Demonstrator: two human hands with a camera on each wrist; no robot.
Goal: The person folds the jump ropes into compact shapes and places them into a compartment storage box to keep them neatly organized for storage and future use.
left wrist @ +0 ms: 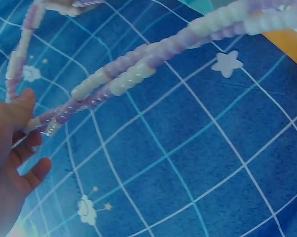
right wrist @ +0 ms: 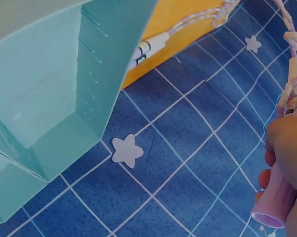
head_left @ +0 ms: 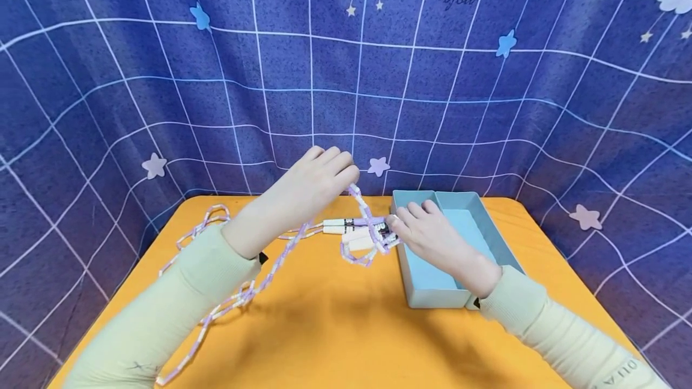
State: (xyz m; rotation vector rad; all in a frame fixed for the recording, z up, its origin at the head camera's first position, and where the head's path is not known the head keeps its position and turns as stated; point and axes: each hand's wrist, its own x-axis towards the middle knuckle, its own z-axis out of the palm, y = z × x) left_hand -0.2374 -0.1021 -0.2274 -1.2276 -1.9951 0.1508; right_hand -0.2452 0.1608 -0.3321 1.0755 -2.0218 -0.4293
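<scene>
A jump rope (head_left: 277,266) strung with purple and white beads runs in loops over the left of the table. My left hand (head_left: 313,185) holds a stretch of it up off the table. Thumb and fingers of that hand pinch the beaded strand (left wrist: 133,69) in the left wrist view. My right hand (head_left: 432,236) is above the left rim of the blue box. It grips a purple and white jump rope handle (right wrist: 274,200), with strands wound about its white end. Another handle (head_left: 333,226) lies on the table, left of the box.
The light blue divided box (head_left: 409,278) stands on the right of the orange tabletop (head_left: 324,341). A blue curtain (head_left: 335,89) with white lines and stars hangs behind and at both sides. Loose beaded loops (head_left: 186,236) lie near the left edge.
</scene>
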